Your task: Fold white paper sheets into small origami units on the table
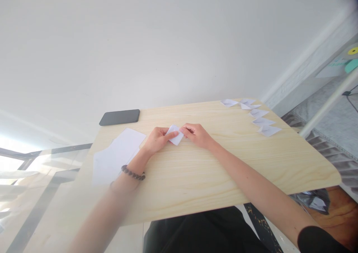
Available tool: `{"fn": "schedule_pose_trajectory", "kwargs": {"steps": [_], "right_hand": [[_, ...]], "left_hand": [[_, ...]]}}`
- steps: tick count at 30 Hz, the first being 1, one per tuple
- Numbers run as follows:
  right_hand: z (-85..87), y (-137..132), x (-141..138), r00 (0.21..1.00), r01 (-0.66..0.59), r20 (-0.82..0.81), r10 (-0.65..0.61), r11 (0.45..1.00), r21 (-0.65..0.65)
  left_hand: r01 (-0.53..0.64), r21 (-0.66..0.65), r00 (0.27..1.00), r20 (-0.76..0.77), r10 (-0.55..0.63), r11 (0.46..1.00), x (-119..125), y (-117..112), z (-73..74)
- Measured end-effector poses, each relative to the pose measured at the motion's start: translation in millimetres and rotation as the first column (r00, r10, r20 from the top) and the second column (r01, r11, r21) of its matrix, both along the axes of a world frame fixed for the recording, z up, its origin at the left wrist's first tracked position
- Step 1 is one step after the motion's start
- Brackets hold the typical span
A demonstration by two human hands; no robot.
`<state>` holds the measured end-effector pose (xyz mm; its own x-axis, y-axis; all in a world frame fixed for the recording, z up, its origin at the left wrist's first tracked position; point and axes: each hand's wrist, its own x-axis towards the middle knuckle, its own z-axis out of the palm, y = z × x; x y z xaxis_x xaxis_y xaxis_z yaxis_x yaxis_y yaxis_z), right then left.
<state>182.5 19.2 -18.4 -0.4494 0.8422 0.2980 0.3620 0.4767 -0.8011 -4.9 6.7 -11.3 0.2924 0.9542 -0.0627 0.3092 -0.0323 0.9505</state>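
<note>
A small folded piece of white paper [175, 138] is held up over the middle of the wooden table [195, 182]. My left hand [159, 138] grips its left side, thumb lying across the front. At the upper right edge of the paper, my right hand [195, 133] pinches it between thumb and fingers. Loose white paper sheets [112, 161] lie partly overlapped beside and under my left forearm. Over at the far right of the table, several folded white paper pieces [258, 113] with pointed ends stand in a curved row.
A dark phone [120, 117] lies flat at the back left of the table. A plain white wall [179, 44] rises behind the table. On the floor below the right edge is a dark plastic bag [316, 201] with white scraps in it.
</note>
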Motion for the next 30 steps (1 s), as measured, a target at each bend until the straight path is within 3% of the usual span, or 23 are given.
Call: {"fn": "schedule_pose_trajectory", "kwargs": {"steps": [7, 14, 30], "right_hand": [[1.3, 0.7, -0.6, 1.000, -0.011, -0.012, 0.010, 1.000, -0.023], [1.6, 3.0, 1.5, 0.998, -0.043, -0.042, 0.039, 0.995, -0.092], [0.2, 2.5, 2.8, 0.997, 0.000, -0.078, -0.008, 0.995, -0.098]], "left_hand": [[0.129, -0.105, 0.973, 0.203, -0.106, 0.986, -3.7, 5.4, 0.1], [0.358, -0.106, 0.919, 0.214, -0.330, 0.928, -13.1, 8.1, 8.3], [0.209, -0.185, 0.971, 0.155, -0.182, 0.960, -8.4, 7.0, -0.3]]}}
